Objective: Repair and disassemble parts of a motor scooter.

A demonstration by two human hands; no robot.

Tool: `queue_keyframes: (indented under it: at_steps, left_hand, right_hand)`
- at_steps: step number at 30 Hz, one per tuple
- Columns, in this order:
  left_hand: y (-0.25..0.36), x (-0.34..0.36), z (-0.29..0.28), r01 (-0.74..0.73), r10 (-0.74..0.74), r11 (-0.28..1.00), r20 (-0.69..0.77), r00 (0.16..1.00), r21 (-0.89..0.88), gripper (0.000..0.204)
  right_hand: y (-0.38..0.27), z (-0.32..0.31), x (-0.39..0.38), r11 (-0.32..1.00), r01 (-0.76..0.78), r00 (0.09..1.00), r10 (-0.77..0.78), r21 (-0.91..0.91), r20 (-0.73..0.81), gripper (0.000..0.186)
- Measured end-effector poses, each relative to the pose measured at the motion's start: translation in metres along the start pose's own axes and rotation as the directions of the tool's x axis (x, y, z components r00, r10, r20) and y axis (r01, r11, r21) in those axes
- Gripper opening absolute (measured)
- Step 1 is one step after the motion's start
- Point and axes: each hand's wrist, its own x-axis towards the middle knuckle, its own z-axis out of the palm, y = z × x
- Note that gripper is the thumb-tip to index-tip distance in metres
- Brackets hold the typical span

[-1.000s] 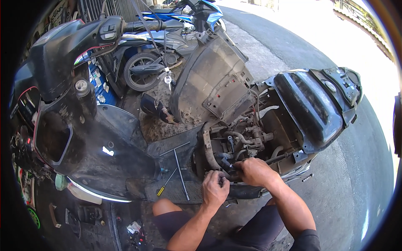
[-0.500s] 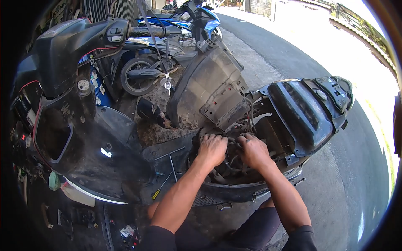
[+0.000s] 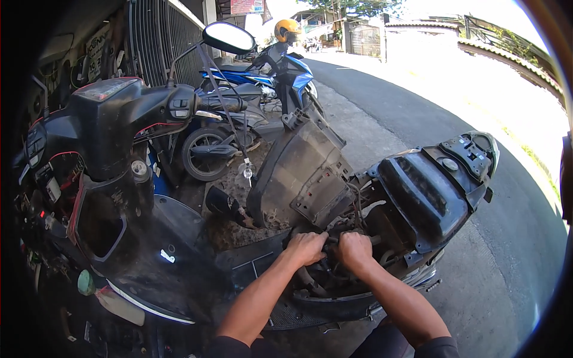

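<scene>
Both hands work down in the opened engine bay of a partly stripped scooter. My left hand [image 3: 307, 247] is closed, knuckles up, around something dark that its fingers hide. Just to its right, my right hand [image 3: 356, 247] is also curled into a fist, at a dark part I cannot make out. Between and below them run dark hoses [image 3: 311, 281] and engine parts in shadow. A dusty storage bucket [image 3: 292, 173] leans tilted right behind the hands. The black fuel tank [image 3: 412, 188] sits at the scooter's rear, to the right.
On the footboard [image 3: 236, 261] lies a T-handle wrench [image 3: 255, 269]. The scooter's front panel [image 3: 161, 238] and handlebar [image 3: 179, 107] fill the left side, with a can [image 3: 140, 172] near the steering column. A blue scooter [image 3: 292, 77] with a yellow helmet [image 3: 287, 30] stands beyond, beside the road.
The view has tilted up, so the scene sits lower and the mirror and helmet now show. My hands stay at the engine bay, and my right fingers look more tightly curled.
</scene>
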Motion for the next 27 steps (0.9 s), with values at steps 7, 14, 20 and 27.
queue_keyframes:
  at_steps: [7, 14, 20, 27]
  left_hand:
    - [-0.009, 0.004, 0.007, -0.065, 0.066, 0.998, -0.035, 0.997, 0.027, 0.054]
    - [-0.011, 0.005, 0.007, -0.110, 0.113, 0.993, -0.070, 0.991, 0.041, 0.047]
    - [-0.014, 0.005, 0.008, -0.112, 0.112, 0.994, -0.081, 0.990, -0.002, 0.050]
    - [-0.011, 0.005, 0.009, -0.109, 0.108, 0.994, -0.083, 0.991, -0.009, 0.039]
  right_hand:
    - [-0.020, 0.000, 0.004, 0.992, -0.086, 0.996, 0.089, -0.096, 0.029, 0.021]
    - [-0.025, 0.004, 0.002, 0.985, -0.155, 0.986, 0.159, -0.078, 0.041, 0.021]
    - [-0.019, 0.012, 0.000, 0.987, -0.158, 0.987, 0.158, 0.005, -0.020, 0.021]
    - [-0.005, 0.017, 0.004, 0.999, 0.005, 0.999, -0.004, 0.033, -0.036, 0.022]
